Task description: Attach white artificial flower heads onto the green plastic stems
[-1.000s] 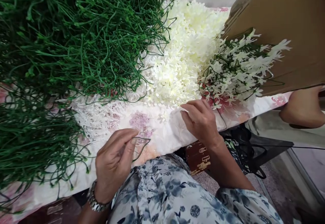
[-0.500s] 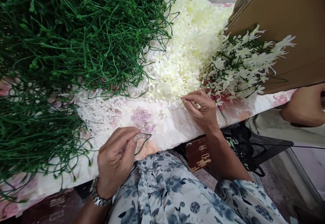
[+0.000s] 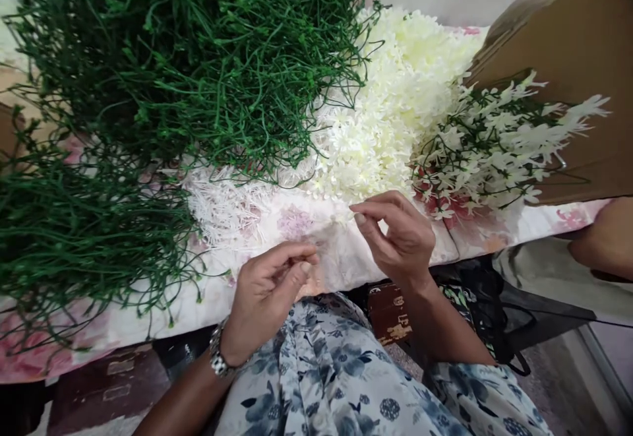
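Drawing nearer to the right hand (image 3: pixel 403 241), the left hand (image 3: pixel 262 301) sits closer to it than half a second ago, and the thin green strand that bent out from its fingertips then no longer shows. For the work in hand, that suggests the strand is either released or hidden by the fingers; I cannot tell which. The left grip has thumb and forefinger close together, with nothing clear between them. The right grip brings thumb and forefinger nearly tip to tip, just in front of the cream-white flowers (image 3: pixel 390 113); anything pinched there is too small to make out. Green stems (image 3: pixel 222 60) lie heaped on the left of the tabletop (image 3: pixel 353 261), white spiky pieces (image 3: pixel 222 208) lie between that heap and the left hand, and a bunch of white blossoms (image 3: pixel 494 152) rests at the right, beside the cardboard (image 3: pixel 588 73). As for writing, the red-brown panel (image 3: pixel 388 317) under the tabletop's edge bears worn pale marks, perhaps lettering, not legible; no brand shows readably on the metal-banded watch (image 3: pixel 217 353).
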A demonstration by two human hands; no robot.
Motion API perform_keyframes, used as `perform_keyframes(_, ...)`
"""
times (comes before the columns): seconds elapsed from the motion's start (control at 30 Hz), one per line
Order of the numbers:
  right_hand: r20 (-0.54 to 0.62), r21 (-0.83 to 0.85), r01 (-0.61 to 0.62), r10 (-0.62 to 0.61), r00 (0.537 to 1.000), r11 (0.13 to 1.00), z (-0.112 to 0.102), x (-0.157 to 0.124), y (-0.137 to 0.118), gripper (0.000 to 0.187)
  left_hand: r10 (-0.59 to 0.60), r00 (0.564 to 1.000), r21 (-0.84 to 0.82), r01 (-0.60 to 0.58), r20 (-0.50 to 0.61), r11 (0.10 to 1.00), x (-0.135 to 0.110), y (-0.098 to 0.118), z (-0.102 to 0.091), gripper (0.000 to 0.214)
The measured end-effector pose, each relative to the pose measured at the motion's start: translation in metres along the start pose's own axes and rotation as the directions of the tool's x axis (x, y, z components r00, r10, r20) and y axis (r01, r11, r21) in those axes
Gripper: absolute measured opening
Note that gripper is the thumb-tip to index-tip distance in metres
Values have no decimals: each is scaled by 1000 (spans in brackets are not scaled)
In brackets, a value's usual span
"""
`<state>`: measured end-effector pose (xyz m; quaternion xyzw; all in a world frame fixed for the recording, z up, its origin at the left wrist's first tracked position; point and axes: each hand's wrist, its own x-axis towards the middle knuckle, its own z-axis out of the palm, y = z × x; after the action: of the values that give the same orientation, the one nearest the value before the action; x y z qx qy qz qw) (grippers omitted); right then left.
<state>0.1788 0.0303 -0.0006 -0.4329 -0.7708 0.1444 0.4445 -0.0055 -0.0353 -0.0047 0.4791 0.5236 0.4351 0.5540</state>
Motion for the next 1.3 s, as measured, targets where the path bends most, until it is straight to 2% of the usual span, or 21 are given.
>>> perform_keyframes(0.1,52,-49,223,-220,974,974,14,-6,-13,21,-93,996,-300,86,-6,950,2,-3,5,21)
perform_keyframes(0.17,93,-61,368,-362,928,928,24,-10,-20,25,-130,989,-469,86,-63,879,2,-6,6,21)
perform_keyframes(0.23,141,-28,434,-427,893,900,33,-15,-28,28,-166,977,-554,65,-133,830,-1,-10,3,17)
perform_keyframes(0.3,212,59,420,-423,881,906,40,-17,-36,30,-166,966,-565,27,-196,825,-7,-14,-3,15)
perform_keyframes(0.43,354,279,306,-394,848,910,44,-14,-46,30,-69,951,-498,-97,-303,862,-23,-22,-22,12)
perform_keyframes(0.5,371,288,277,-374,850,916,47,-7,-46,25,-27,933,-475,-158,-360,865,-30,-24,-31,11)
perform_keyframes(0.6,400,77,295,-300,866,952,57,6,-42,14,9,895,-439,-228,-447,869,-35,-26,-44,12)
perform_keyframes(0.67,481,-95,329,-246,841,940,67,12,-39,17,24,877,-410,-248,-480,878,-34,-27,-50,12)
perform_keyframes(0.77,574,-295,370,-147,806,881,84,16,-39,20,28,882,-388,-236,-471,891,-32,-28,-54,10)
perform_keyframes(0.87,589,-366,365,-91,803,856,95,15,-39,17,35,895,-382,-224,-444,897,-30,-30,-53,9)
perform_keyframes(1.0,572,-297,293,-77,817,909,93,14,-36,18,7,902,-401,-199,-432,894,-26,-31,-53,8)
perform_keyframes(1.13,531,-90,165,-93,842,982,74,15,-42,14,0,909,-461,-211,-416,862,-22,-30,-51,11)
perform_keyframes(1.23,551,70,112,-132,824,991,56,18,-57,11,46,911,-444,-243,-410,862,-20,-31,-49,13)
perform_keyframes(1.3,586,133,72,-137,799,988,47,20,-67,10,111,890,-340,-280,-442,898,-20,-33,-47,12)
